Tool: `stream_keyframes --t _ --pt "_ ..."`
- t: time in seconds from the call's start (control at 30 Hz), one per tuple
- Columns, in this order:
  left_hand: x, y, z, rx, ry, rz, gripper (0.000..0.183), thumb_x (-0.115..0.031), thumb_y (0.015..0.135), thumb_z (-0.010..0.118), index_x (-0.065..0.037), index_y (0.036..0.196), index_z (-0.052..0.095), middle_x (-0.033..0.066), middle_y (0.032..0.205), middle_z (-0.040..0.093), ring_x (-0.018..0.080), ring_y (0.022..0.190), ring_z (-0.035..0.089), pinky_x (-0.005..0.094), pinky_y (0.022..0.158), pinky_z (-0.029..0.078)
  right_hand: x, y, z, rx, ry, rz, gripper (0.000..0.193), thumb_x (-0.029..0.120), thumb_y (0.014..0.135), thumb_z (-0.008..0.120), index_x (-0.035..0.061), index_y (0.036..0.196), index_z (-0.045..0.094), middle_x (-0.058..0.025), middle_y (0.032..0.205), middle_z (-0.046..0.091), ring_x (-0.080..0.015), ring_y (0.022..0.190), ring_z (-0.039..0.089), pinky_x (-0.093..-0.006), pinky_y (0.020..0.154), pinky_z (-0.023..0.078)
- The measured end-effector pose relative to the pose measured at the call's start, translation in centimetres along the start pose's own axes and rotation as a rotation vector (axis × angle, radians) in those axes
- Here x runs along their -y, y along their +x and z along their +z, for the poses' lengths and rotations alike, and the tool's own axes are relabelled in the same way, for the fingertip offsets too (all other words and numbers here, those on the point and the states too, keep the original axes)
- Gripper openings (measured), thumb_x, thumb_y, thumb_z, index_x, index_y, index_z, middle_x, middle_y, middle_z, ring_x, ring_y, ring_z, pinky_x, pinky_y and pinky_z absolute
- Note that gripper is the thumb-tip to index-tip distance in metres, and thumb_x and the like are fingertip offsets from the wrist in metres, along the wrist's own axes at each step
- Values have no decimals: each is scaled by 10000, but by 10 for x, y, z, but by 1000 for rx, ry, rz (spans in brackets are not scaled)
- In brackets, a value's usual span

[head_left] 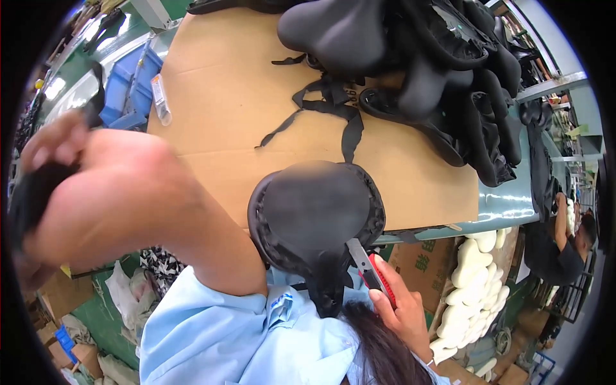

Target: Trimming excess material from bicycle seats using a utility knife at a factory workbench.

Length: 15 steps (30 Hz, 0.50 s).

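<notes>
A black bicycle saddle (pixel 317 208) lies underside up in front of me, its broad rear on the cardboard and its narrow nose toward my body. My right hand (pixel 401 305) grips a red utility knife (pixel 377 277), its metal blade at the saddle's right edge. Far out to the left, my left hand (pixel 96 186) is raised and smeared by motion. Its fingers curl around a dark, blurred strip (pixel 42 192). Cut black strips (pixel 350 125) lie on the cardboard beyond the saddle.
A pile of black saddles (pixel 410 58) covers the far right of the cardboard sheet (pixel 218 83). A glue-like tube (pixel 160 99) and a blue bin (pixel 128 83) are at the left. White foam pads (pixel 475 289) stand right; another person (pixel 558 247) works farther right.
</notes>
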<state>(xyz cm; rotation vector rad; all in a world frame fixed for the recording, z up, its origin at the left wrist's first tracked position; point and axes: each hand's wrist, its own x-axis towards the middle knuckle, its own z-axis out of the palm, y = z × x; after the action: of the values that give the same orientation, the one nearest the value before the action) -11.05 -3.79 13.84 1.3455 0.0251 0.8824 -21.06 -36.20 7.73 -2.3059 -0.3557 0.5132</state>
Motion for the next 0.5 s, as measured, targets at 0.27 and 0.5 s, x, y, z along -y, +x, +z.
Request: stream_keyframes --t 0.27,0.5 --pt "77 -77 -28 573 1005 106 513 -225 755 738 12 1161 532 230 1234 534 396 1180 489 441 985 386 -17 100 36 -325 491 -84 793 105 749 760 -4 1387 302 -114 1335 448 -212 1221 447 -334 1028 355" --pt "107 -9 -74 638 161 -812 499 -393 898 634 -24 1232 591 91 1160 633 173 1102 563 336 980 422 40 121 -30 -581 695 -457 613 10 830 603 -3 1370 312 -65 838 559 -147 715 577 -275 680 510"
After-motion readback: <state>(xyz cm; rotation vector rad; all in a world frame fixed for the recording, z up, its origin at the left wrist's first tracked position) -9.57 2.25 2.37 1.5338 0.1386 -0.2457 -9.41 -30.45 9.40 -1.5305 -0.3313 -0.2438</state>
